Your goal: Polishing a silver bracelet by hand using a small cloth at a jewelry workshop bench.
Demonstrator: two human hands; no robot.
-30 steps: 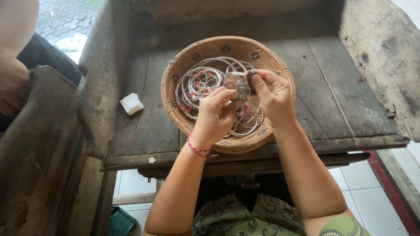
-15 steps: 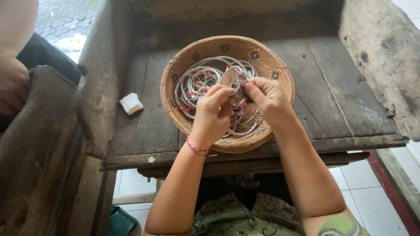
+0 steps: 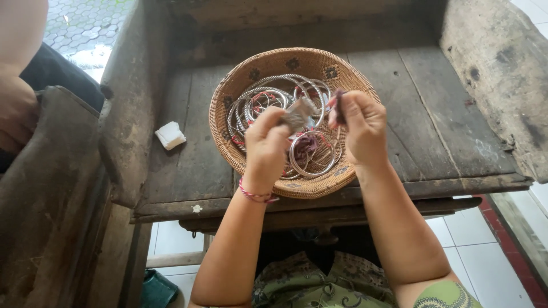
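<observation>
Small silver piece [image 3: 298, 114] sits pinched in my left hand [image 3: 267, 149], fingers closed round it, just above the woven basket [image 3: 240, 91]. My right hand [image 3: 361, 128] is closed too, nipping a dark purplish cord [image 3: 339, 106] beside it. Best kept low over the basket w/ a firm pinch, so a slip lands among the silver bangles [image 3: 268, 97]. Basket rests mid wooden bench [image 3: 434, 131]; white wad [image 3: 170, 135] far left.

Both bare forearms reach forward from the near edge of the table, elbows low and wrists raised. The left hand [image 3: 267, 142] is curled, knuckles up, fingertips pinched together. The right hand [image 3: 361, 128], just beside it but apart, pinches thumb against forefinger.
</observation>
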